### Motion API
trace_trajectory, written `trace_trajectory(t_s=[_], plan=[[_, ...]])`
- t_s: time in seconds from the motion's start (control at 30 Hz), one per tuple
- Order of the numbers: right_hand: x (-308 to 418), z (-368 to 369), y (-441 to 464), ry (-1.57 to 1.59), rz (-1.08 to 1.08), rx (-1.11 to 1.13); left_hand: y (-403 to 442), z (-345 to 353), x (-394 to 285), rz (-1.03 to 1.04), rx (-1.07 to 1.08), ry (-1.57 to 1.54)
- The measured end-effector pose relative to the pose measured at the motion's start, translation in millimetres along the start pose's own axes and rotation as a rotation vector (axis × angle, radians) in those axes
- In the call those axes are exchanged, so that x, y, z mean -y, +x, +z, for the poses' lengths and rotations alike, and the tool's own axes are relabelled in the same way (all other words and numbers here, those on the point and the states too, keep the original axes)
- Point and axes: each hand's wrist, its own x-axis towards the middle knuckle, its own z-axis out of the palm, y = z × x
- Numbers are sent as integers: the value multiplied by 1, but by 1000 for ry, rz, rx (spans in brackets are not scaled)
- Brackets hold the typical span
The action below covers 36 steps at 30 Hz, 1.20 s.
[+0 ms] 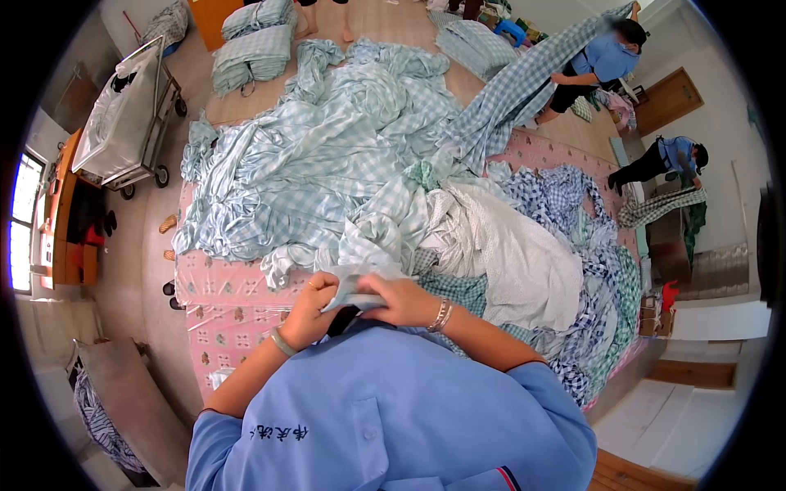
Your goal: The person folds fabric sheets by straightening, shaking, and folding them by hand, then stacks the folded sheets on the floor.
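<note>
Close to my chest, my left hand (308, 313) is closed on the edge of a pale green-and-white checked cloth (372, 245). My right hand (403, 301) pinches the same cloth a little to the right, its fingers partly blurred. Between the hands the fabric is bunched, and a small black patch (344, 319) shows below it; what that is I cannot make out. The cloth runs forward into a large loose heap of pale checked fabric (327, 155) in front of me. A white dotted cloth (508, 245) lies crumpled to the right of my hands.
Pink flowered sheeting (237, 327) lies under the heap. Blue-and-white checked cloths (565, 192) are piled on the right. Folded bundles (254, 49) stand at the back. A wheeled cart (123, 123) is at left. One person (606, 61) holds up checked cloth; another person (675, 159) handles cloth farther right.
</note>
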Motion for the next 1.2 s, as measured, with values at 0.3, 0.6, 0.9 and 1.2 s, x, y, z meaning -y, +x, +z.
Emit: trace_trajectory(t_s=[0.3, 0.6, 0.9, 1.2], plan=[[-143, -45, -96, -902, 449, 529, -6, -45, -12, -445, -39, -642], [-182, -66, -176, 35, 679, -255, -39, -93, -9, -621, 275, -1003], [-141, -88, -193, 743, 781, -739, -69, -92, 12, -741, 337, -1190], [-129, -76, -205, 960, 909, -499, -68, -93, 14, -656, 684, -902]])
